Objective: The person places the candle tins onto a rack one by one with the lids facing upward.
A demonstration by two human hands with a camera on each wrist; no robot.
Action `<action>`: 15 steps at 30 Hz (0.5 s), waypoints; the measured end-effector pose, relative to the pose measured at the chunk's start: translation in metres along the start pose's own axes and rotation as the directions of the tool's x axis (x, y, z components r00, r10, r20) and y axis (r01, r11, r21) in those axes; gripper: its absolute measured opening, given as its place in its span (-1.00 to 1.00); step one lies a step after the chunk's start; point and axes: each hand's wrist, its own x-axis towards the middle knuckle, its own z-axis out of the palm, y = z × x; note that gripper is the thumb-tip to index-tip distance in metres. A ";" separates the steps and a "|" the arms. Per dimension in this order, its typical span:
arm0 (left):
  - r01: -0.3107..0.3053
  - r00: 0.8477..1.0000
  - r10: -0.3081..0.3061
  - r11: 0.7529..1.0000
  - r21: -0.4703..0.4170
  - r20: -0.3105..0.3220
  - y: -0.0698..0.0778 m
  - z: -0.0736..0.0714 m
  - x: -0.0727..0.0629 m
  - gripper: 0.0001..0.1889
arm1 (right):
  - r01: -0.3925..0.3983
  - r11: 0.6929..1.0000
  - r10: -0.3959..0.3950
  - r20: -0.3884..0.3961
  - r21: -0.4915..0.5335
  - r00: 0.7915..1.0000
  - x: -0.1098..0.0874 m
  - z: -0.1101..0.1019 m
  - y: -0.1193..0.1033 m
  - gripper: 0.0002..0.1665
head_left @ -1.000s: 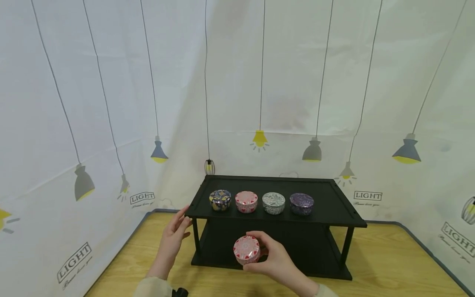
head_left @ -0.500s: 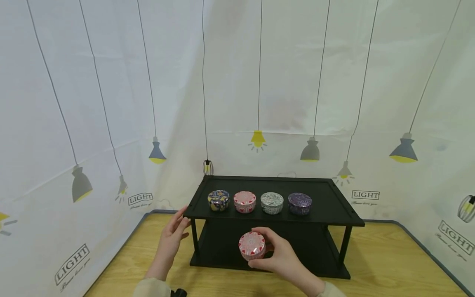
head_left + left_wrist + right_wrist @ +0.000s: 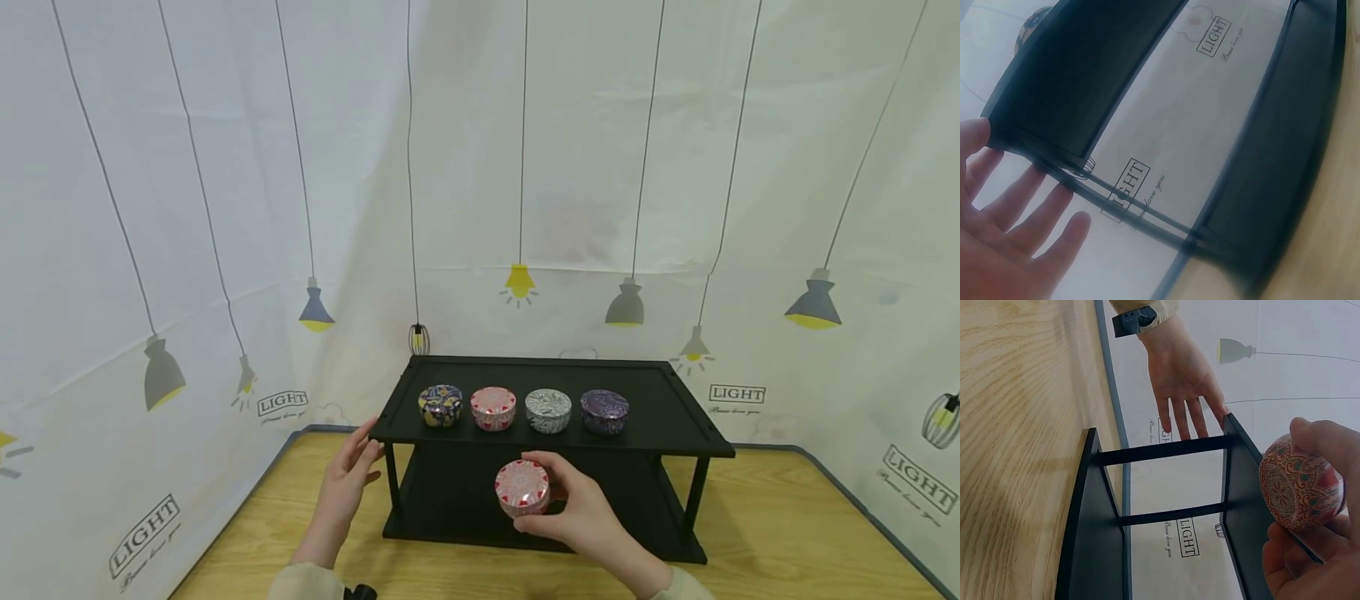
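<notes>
My right hand (image 3: 581, 504) holds a round pink tin (image 3: 522, 486) by its side, thumb nearest me and fingers behind. Its lid, with red marks round the rim, faces up toward the head camera, tilted. In the right wrist view, the tin (image 3: 1300, 481) shows an orange-red patterned underside. It hangs in front of the black two-tier shelf (image 3: 675, 400), below the upper board's front edge. My left hand (image 3: 347, 479) touches the shelf's left front corner with fingers fairly straight. In the left wrist view, the left hand's fingertips (image 3: 1063, 187) lie along the shelf's end.
On the upper board stand a blue-yellow tin (image 3: 441, 407), a pink tin (image 3: 492, 409), a silver-green tin (image 3: 548, 412) and a purple tin (image 3: 604, 412), in a row. The shelf rests on a wooden table (image 3: 795, 525). A lamp-printed white backdrop (image 3: 465, 167) surrounds it.
My right hand has carried the pink tin to the right and slightly up. My left hand stays at the shelf's corner, and the row of tins stands as before.
</notes>
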 end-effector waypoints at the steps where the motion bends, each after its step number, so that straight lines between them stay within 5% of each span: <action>1: 0.000 1.000 0.000 1.000 0.000 0.000 0.000 0.000 0.000 -0.45 | 0.004 1.000 -0.004 -0.002 -0.001 1.000 0.000 -0.001 0.000 -0.18; 15: -0.003 1.000 0.003 1.000 0.005 -0.001 -0.002 0.000 0.001 -0.46 | 0.003 1.000 -0.004 -0.042 -0.027 0.999 -0.002 -0.014 -0.002 -0.16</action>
